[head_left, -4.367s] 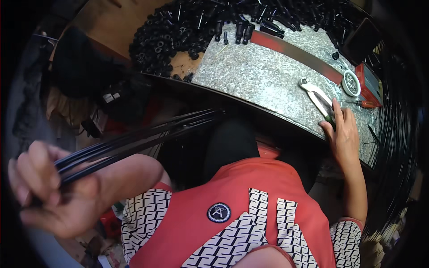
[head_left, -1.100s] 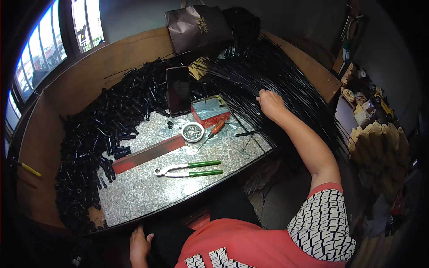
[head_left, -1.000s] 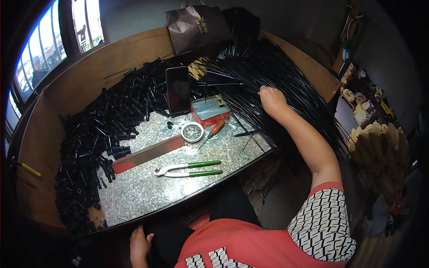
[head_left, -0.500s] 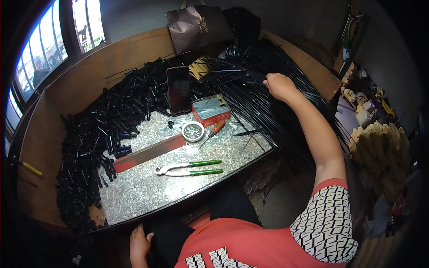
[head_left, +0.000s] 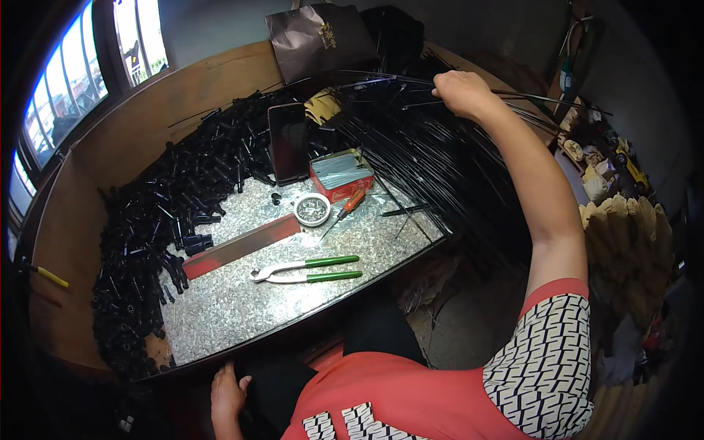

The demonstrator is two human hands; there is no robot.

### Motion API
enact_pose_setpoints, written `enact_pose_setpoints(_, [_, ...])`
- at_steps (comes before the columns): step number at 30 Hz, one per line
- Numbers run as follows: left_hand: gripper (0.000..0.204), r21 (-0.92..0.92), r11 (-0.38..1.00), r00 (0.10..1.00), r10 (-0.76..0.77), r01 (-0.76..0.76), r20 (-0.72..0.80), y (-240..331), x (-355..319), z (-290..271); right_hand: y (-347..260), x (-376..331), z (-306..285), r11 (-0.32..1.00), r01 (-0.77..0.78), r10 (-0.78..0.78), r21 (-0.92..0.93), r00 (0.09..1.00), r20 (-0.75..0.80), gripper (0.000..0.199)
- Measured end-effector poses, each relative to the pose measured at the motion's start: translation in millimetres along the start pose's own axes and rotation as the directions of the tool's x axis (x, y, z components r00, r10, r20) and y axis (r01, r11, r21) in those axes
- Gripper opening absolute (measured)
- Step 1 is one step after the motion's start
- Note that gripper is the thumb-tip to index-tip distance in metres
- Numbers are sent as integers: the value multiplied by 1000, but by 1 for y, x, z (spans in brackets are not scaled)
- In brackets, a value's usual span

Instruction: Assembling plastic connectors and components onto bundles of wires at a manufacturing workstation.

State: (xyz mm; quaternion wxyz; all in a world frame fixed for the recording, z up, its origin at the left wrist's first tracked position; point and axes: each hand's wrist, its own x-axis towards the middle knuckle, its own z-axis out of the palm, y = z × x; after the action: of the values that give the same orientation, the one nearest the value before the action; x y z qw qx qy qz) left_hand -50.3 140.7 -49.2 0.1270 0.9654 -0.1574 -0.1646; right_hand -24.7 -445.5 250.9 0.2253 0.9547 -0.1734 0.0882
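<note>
My right hand (head_left: 458, 92) is raised over a big pile of long thin black rods (head_left: 433, 158) at the table's far right and is closed on a few of them, lifting them off the pile. My left hand (head_left: 229, 392) rests low under the front edge of the metal-topped table (head_left: 242, 308), fingers loosely apart, holding nothing. On the table lie green-handled pliers (head_left: 308, 268), a red-edged metal strip (head_left: 242, 246), a small round tin (head_left: 312, 209), an orange-handled screwdriver (head_left: 345, 207) and a red box (head_left: 341, 174).
A heap of short black tubes (head_left: 158, 235) covers the table's left and back. A dark tablet (head_left: 291, 143) leans behind the red box. A brown bag (head_left: 319, 40) stands at the back. Windows (head_left: 70, 95) are on the left; cluttered shelves (head_left: 616, 191) are at the right.
My right hand has moved from the near part of the rod pile up and back, closing on a few rods and lifting them. My left hand has stayed low.
</note>
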Motion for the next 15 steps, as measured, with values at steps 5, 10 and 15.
enact_pose_setpoints(5, [61, 11, 1000, 1000, 5, -5, -2, -1, 0, -4, 23, 9, 4, 999, -30, 29, 16, 998, 48, 34])
enact_pose_setpoints(10, [63, 33, 999, 1000, -11, 11, 24, 1, -2, -9, 37, -3, -5, 991, -93, 88, 99, 995, 49, 32])
enact_pose_setpoints(15, [62, 43, 999, 999, 31, -30, -10, 2, -3, -9, 52, -24, -21, 971, -105, 79, 214, 989, 125, 25])
